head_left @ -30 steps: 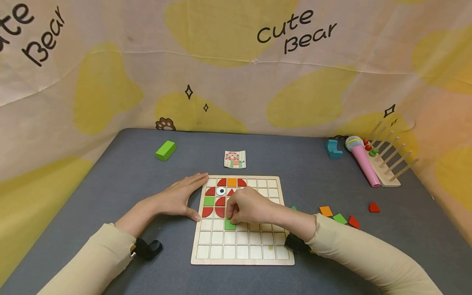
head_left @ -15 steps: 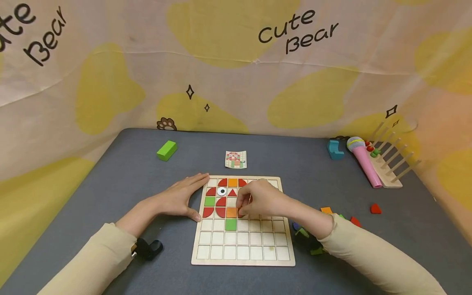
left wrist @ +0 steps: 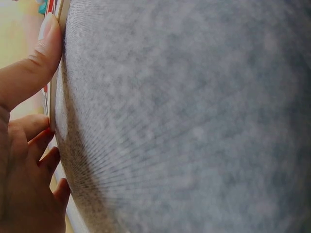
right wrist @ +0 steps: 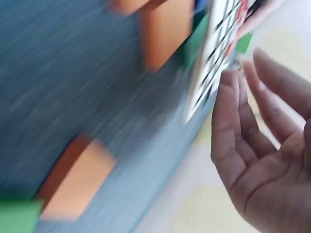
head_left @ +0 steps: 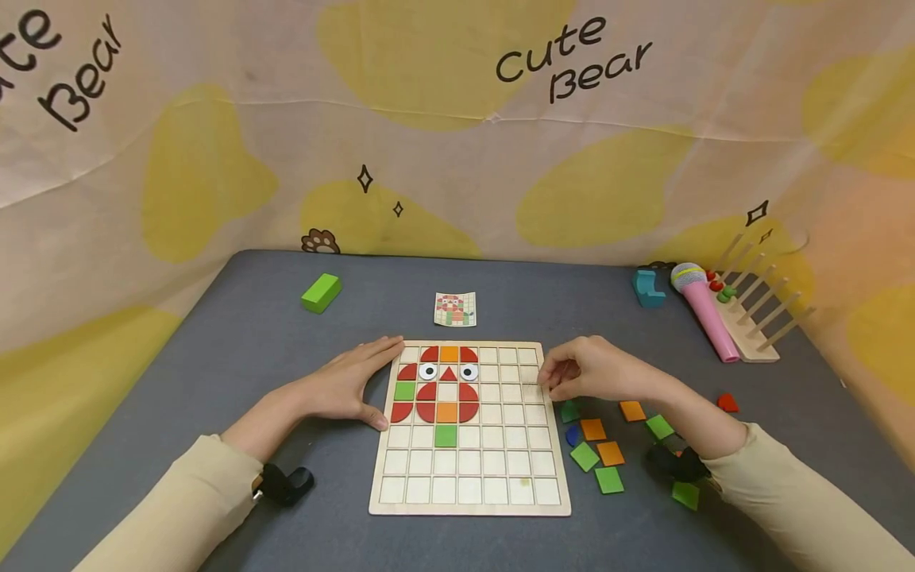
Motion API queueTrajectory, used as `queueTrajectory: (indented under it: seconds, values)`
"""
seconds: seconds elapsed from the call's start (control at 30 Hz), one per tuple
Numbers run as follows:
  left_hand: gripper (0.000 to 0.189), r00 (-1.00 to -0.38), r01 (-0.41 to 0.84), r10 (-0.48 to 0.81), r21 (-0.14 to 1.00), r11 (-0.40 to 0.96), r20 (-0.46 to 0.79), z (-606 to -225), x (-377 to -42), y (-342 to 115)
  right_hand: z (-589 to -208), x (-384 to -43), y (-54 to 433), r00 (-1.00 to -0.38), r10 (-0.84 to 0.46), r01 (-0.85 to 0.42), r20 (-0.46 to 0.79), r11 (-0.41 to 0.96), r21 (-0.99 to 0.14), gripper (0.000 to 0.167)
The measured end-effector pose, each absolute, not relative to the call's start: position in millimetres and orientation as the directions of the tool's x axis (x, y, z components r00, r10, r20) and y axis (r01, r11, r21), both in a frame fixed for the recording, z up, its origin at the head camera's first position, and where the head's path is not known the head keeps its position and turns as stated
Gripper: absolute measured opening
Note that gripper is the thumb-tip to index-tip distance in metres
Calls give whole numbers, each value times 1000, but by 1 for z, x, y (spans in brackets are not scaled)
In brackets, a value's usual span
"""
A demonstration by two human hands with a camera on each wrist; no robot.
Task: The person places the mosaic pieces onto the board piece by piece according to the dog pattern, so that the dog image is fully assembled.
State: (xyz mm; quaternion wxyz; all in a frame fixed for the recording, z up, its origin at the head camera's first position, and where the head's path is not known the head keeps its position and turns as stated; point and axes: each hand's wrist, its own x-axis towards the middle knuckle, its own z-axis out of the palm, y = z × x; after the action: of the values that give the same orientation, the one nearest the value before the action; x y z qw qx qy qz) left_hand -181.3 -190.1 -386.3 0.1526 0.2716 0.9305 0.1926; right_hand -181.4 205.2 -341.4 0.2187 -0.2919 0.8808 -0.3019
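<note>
The head view put the board's near rim (head_left: pixel 470 509) foremost, with the board flat on the table (head_left: pixel 322 516). Right of it lay loose tiles (head_left: pixel 610 480), green and orange, with a blue piece (head_left: pixel 573 434) just beside its edge. On the board, a green tile (head_left: pixel 446 435) sat below an orange tile (head_left: pixel 446 412). The left hand (head_left: pixel 343 383), thumb and fingers spread, touched the board's left edge. The right hand (head_left: pixel 604 369) was at the upper right edge, board to its left, loose tiles on its near side; the right wrist view showed its fingers loosely curved, holding nothing. Whether it touched the board could not be told. Farther up the board, a red triangle (head_left: pixel 448 374) sat between two eyes (head_left: pixel 469 372). Beyond lay a pink microphone (head_left: pixel 708 322) at a pegged rack (head_left: pixel 759 345), a card (head_left: pixel 454 310), a green block (head_left: pixel 322 293) and a blue block (head_left: pixel 647 290).
</note>
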Motion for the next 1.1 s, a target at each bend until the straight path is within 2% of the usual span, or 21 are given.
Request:
queueTrajectory:
  seconds: [0.13,0.4,0.63,0.83,1.1]
  values:
    - [116,-808,441,560,443,781,-183,-387,-181,-190,-340,-183,230,-705,-664,-388,-249,656,-647,15]
    - [116,-809,445,562,443,779,-175,-385,-180,-188,-335,-183,282,-712,-639,-339,-292,677,-654,19]
    - [116,-809,443,560,443,779,-177,-383,-179,-188,-342,-181,321,-663,-672,-325,-329,655,-682,23]
    - [116,-809,446,561,439,780,-175,-384,-179,-187,-348,-178,334,-623,-705,-316,-339,623,-715,25]
    - [116,-809,450,562,436,780,-172,-385,-180,-187,-348,-178,335,-619,-685,-308,-386,663,-682,28]
